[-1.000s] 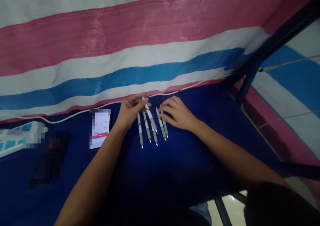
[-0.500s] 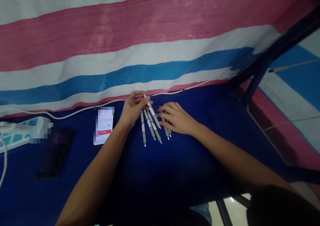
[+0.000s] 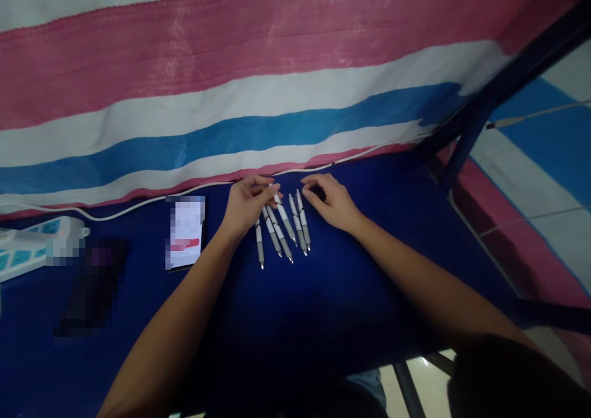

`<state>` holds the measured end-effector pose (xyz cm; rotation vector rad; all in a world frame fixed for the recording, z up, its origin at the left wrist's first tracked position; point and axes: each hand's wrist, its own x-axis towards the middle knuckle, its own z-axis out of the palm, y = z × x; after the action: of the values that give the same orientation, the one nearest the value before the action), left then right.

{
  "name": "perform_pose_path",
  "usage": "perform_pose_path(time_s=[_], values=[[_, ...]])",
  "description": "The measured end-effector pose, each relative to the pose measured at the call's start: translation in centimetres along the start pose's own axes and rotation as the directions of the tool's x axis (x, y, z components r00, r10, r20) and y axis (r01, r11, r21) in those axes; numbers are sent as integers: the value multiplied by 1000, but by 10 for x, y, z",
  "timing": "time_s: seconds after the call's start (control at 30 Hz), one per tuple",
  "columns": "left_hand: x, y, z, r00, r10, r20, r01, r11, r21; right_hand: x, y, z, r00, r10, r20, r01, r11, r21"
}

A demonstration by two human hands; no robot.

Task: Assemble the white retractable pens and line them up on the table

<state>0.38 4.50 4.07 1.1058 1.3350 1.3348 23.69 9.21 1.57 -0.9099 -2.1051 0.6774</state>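
Observation:
My left hand [image 3: 252, 205] pinches the upper end of a white and grey pen [image 3: 285, 219] between thumb and fingers, its tip pointing down toward the table. Beneath and beside that hand, several similar pens [image 3: 259, 245] lie fanned out, their tips toward me and some upper ends hidden by the fingers. Two more pens [image 3: 302, 221] rest side by side just right of the held one. My right hand [image 3: 333, 201] hovers beside this pair, fingers curved, with a gap between thumb and forefinger and nothing in it.
A phone with a lit screen [image 3: 188, 230] lies left of my left forearm. Farther left are a dark blurred object [image 3: 95, 289] and a white power strip [image 3: 41, 245]. A white cable [image 3: 133, 207] runs along the back edge of the blue table [image 3: 323, 319], before a striped sheet [image 3: 231, 135].
My right hand has drawn back from the two right-hand pens, uncovering them, and its fingers now curl up beyond them. The left hand still holds its pen. The view has shifted slightly.

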Motion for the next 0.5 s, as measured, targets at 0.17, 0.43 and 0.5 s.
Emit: perform_pose_path(time_s=[0.17, 0.43, 0.5], values=[[-1, 0, 1, 1000, -15, -28, 16, 1000, 24, 1, 0, 0, 998, 67, 15, -68, 997, 44], [-4, -2, 8, 995, -7, -96, 5, 1000, -16, 1, -1, 0, 996, 81, 40, -82, 996, 24], [-4, -3, 11, 994, -13, -110, 9, 999, -31, 1, -2, -1, 996, 68, 48, -69, 998, 2]])
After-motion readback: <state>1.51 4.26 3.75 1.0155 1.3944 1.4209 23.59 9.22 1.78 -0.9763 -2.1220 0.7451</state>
